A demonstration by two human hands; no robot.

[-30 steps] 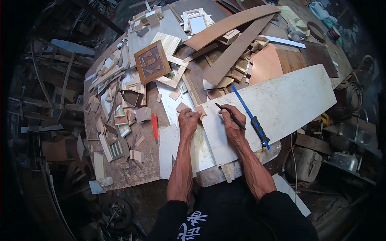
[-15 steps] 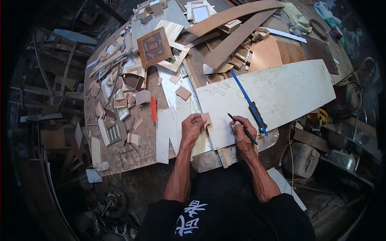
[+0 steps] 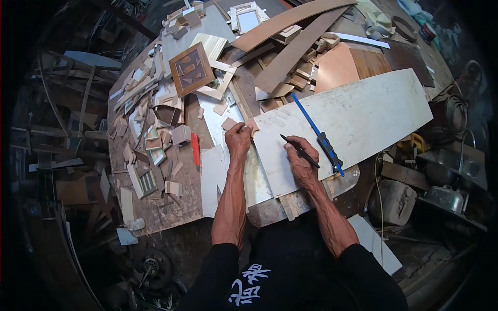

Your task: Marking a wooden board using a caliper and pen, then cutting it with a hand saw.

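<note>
My left hand pinches a small tan wooden block at the far left corner of a long white board. My right hand grips a black pen, its tip pointing up-left over the board. To the right of that hand, a blue ruler with a black handle lies across the board. Another small square piece lies just left of the block, partly behind my left hand.
A worn worktable carries piled wood offcuts, a brown inlaid square panel, long curved veneer strips and a red tool at left. Metal basins, a plastic jerrycan and coiled hose sit beyond its right edge.
Since half a second ago my left hand, with the tan block, has moved away from me along the board's left edge to its corner. My right hand and pen have shifted slightly forward and left.
</note>
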